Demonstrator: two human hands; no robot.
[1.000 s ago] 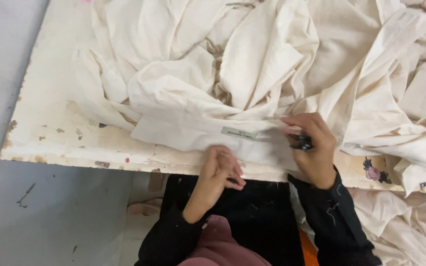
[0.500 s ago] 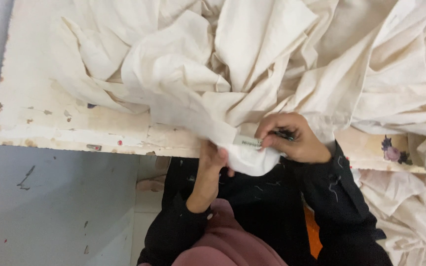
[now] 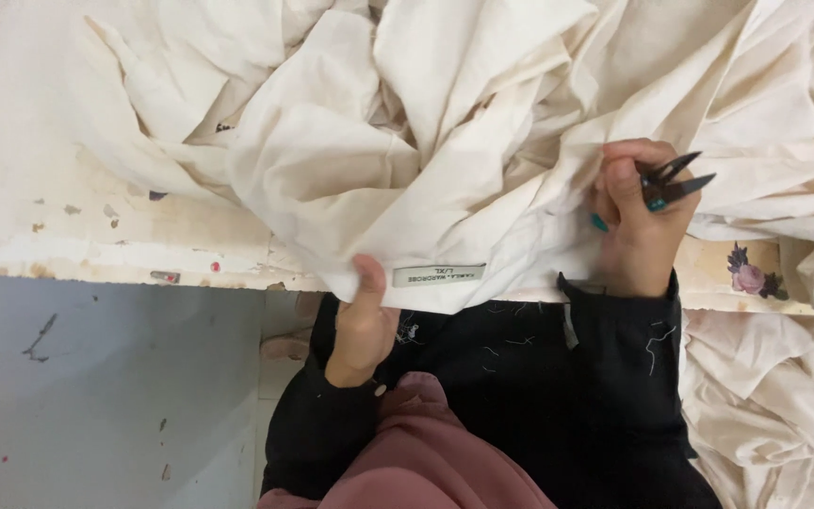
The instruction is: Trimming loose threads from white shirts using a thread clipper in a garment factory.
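Observation:
A heap of cream fabric (image 3: 407,141) covers a worn white table (image 3: 77,226). My left hand (image 3: 365,320) pinches the fabric's folded edge at the table's front, right beside a small grey sewn-in label (image 3: 438,275). My right hand (image 3: 638,221) grips the same cloth farther right and also holds small dark thread snips (image 3: 675,179), their blades pointing up and to the right. Black sleeves cover both my forearms.
The table's chipped front edge runs across the view, with a flower print (image 3: 749,276) near its right end. More cream fabric (image 3: 774,405) hangs off the right side. Grey floor (image 3: 96,396) lies to the left. My lap shows black and dusty-pink clothing.
The flat strip with the label has been pulled up off the table toward me and bunched. My right hand moved right and lifted with the snips; my left hand now pinches the edge.

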